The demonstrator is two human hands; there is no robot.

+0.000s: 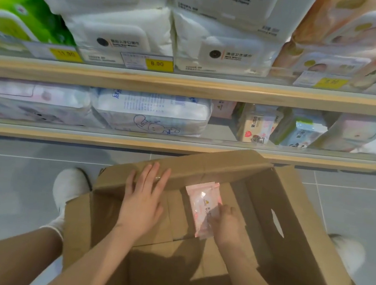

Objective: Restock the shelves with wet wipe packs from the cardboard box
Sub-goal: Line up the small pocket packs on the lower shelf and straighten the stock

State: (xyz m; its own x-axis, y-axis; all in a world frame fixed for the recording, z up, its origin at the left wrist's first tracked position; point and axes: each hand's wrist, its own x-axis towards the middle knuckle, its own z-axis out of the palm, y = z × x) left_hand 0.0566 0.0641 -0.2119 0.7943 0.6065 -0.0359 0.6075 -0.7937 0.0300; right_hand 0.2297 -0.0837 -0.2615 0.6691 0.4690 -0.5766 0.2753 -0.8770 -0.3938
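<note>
An open cardboard box (294,224) stands on the grey floor in front of the shelves. Inside it lies one pink wet wipe pack (202,201). My right hand (225,225) is down in the box, its fingers curled round the pack's near end. My left hand (144,198) lies flat with straight fingers on the box's far left flap. The lower shelf (182,145) has a gap near its middle, with a similar pink pack (223,109) at the back of it.
The upper shelf (188,86) carries white, green and baby-print wipe packs behind yellow price tags. The lower shelf holds several large soft packs on the left and small packs on the right. My white shoes (69,187) stand on either side of the box.
</note>
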